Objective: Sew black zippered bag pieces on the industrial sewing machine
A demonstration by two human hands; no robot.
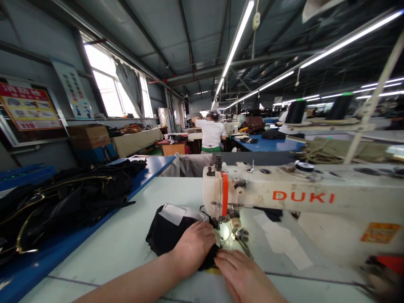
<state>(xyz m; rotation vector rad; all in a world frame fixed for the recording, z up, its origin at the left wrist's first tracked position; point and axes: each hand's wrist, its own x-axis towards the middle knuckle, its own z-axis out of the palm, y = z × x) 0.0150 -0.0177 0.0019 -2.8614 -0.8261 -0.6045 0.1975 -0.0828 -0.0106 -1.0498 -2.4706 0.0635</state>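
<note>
My left hand [193, 245] lies on a piece of black fabric [164, 235] with a white label, fingers curled and pressing it flat just left of the needle of a white sewing machine [303, 198] marked DUKI. My right hand [243, 275] rests with fingers together on the near edge of the same fabric, right in front of the presser foot [237, 234]. The machine's small lamp lights the needle area.
A heap of black bags with gold trim [63, 198] lies on a blue table at left. White paper pieces [284, 242] lie under the machine arm. A person in a white shirt [211, 134] works farther back among more tables.
</note>
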